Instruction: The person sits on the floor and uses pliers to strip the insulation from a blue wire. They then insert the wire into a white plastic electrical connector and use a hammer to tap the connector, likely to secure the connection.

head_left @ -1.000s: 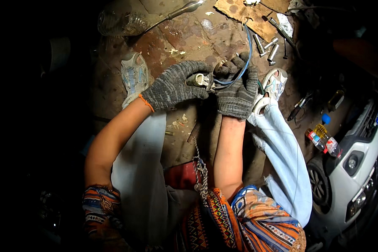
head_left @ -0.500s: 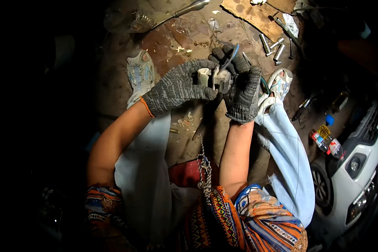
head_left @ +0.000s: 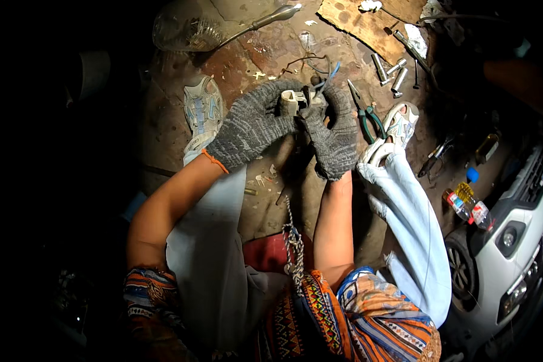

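Observation:
Both my hands wear grey knit gloves and meet around a small off-white plastic piece (head_left: 289,103) with a dark middle, whose exact kind I cannot make out. My left hand (head_left: 253,128) closes on its left side. From the right, my right hand (head_left: 335,134) grips the same piece, thumb pressed to its near face. Blue and dark wires (head_left: 329,77) stick out of the far side. Just right of the right hand, long-nose pliers (head_left: 366,114) with green handles lie on the ground by my shoe. The fingers hide much of the piece.
Several metal bolts (head_left: 399,78) lie far right beside a piece of cardboard (head_left: 356,23). A long-handled tool (head_left: 265,19) and a clear plastic bottle (head_left: 181,27) lie at the back left. Small bottles (head_left: 464,202) and a white car (head_left: 525,235) stand at right.
My right hand has shifted left and turned inward, its fingers now curled onto the white piece. The pliers beside it, mostly hidden before, now show. The wires moved slightly left.

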`<state>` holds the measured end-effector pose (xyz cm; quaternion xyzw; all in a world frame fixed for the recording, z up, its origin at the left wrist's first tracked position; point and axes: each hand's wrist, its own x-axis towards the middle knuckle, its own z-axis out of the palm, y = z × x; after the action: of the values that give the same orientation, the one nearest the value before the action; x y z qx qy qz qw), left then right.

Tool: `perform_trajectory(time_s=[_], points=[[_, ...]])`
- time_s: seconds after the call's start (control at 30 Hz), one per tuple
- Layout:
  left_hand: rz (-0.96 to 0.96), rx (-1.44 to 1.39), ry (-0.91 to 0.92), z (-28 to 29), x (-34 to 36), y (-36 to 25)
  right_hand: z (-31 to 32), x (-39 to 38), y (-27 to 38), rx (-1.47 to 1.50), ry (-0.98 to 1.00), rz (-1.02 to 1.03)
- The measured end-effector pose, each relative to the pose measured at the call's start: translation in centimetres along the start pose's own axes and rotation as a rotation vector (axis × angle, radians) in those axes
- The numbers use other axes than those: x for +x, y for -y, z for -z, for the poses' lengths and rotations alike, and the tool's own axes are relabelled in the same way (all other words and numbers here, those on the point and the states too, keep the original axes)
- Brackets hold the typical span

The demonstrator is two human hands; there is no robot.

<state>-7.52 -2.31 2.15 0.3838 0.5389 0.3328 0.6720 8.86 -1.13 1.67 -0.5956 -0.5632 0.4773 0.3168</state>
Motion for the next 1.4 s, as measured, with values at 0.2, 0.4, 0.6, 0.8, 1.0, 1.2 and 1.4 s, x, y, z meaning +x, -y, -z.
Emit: perform_trajectory(time_s=[0.2, 0.4, 0.6, 0.8, 1.0, 1.2, 1.4], points=[[-0.022, 0.319, 0.024, -0.2, -0.4, -0.9, -0.5, -0.5, -1.5, 0.26, 0.048, -0.26], [-0.157, 0.383, 0.108, -0.7, -0.2, -2.7, -0.1, -1.5, -5.1, -0.382, 0.059, 0.201], [-0.299, 0.533, 0.129, -0.1, 0.1, -3.4, 0.6, -1.1, -5.4, -0.33, 0.187, -0.023], [-0.136, 0.501, 0.132, -0.4, -0.3, -3.2, 1.2, -2.0, -3.3, -0.541, 0.089, 0.172], [0.065, 0.6, 0.15, -0.3, 0.0, -3.7, 0.5, -2.0, -1.2, -0.082, 0.028, 0.02], [-0.086, 0.612, 0.304, 0.0, -1.0, -4.7, 0.0, -2.1, 1.4, 0.298, -0.004, -0.201], [-0.248, 0.678, 0.37, 0.4, -1.8, -5.2, 0.5, -3.0, 2.7, 0.538, 0.089, -0.242]])
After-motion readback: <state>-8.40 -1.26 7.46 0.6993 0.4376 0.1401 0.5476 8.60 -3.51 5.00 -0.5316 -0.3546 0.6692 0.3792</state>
